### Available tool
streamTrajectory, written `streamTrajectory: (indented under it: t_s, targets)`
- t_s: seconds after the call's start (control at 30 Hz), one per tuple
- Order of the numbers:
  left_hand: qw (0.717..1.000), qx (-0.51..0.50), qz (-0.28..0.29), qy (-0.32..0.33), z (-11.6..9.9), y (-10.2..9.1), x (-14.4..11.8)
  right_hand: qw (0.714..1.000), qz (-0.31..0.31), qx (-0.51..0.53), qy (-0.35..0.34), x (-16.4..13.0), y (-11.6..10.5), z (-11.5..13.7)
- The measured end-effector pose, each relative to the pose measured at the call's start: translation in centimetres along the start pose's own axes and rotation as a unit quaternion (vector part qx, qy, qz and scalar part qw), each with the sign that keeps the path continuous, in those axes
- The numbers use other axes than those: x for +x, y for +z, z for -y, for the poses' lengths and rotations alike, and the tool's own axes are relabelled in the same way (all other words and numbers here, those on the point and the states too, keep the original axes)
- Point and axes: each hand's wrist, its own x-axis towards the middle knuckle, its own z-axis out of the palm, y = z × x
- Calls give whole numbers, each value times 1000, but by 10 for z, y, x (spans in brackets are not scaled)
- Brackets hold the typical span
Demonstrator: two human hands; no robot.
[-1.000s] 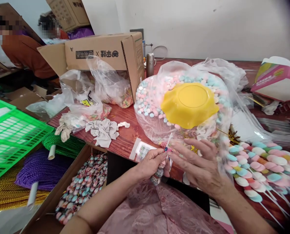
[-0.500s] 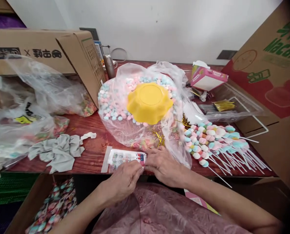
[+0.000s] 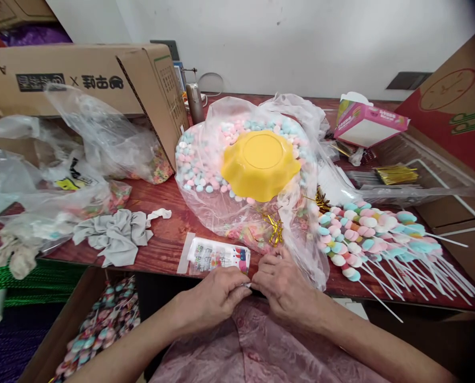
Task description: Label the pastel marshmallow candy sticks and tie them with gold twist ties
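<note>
My left hand [image 3: 215, 295] and my right hand [image 3: 287, 287] meet fingertip to fingertip just below the table's front edge, over my pink garment. Together they pinch a small white piece [image 3: 248, 285], most of it hidden by the fingers. Just beyond the fingers a printed clear packet [image 3: 217, 255] lies flat on the red-brown table [image 3: 161, 255]. Behind it a big clear bag of pastel candies [image 3: 205, 170] has a yellow bowl [image 3: 259, 162] turned upside down on it. Gold twist ties [image 3: 275, 226] lie by the bag's near side.
Several candy skewers [image 3: 365, 234] fan out at right. A grey cloth [image 3: 113, 236], plastic bags [image 3: 101, 138] and an open cardboard box [image 3: 101, 80] sit at left. A pink carton [image 3: 368, 125] and a clear tray [image 3: 397, 173] sit at back right. Wrapped skewers [image 3: 101, 324] fill a box below.
The view has swung to the right. My hands came down from in front of the candy bag to the table's front edge; the stick they held a second ago no longer shows.
</note>
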Motion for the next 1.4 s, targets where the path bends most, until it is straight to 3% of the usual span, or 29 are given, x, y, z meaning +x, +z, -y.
streamTrajectory:
  t_s: [0.1,0.2,0.3,0.4,0.5,0.6,0.7,0.77,0.83,0.93,1.03,1.17,1.4]
  targets:
    - [995,52,-70,38,1,6,-3,997,30,63,31,5,-11,-7]
    - [987,-111,-111,-23,7,7,-7,996,-34,64,44,7,-28,-29]
    - [918,-345,-159,-114,12,3,-7,991,-115,-34,62,13,-32,-53]
    - [853,-456,-208,-147,13,0,-1,988,-69,-133,47,25,-18,-62]
    - [833,-481,-232,-148,10,0,4,987,-38,-151,35,37,-1,-67]
    - [833,-479,-227,-157,10,0,4,990,-63,-125,34,44,0,-82]
    - [840,-466,-227,-161,12,-1,4,986,-127,-92,51,47,-15,-99]
    - [842,-459,-232,-160,13,0,9,979,-183,-68,62,48,-27,-97]
    - [845,-451,-243,-151,14,1,18,974,-219,-33,46,49,-33,-79]
    - [860,-418,-270,-114,14,3,32,985,-167,31,-14,49,-23,-41]
    - [873,-382,-289,-92,14,3,38,987,-114,110,18,48,0,-19]
    - [888,-356,-273,-104,16,2,31,972,-111,188,87,46,19,-20]
    - [892,-355,-266,-82,24,7,23,970,-112,184,111,47,27,-19]
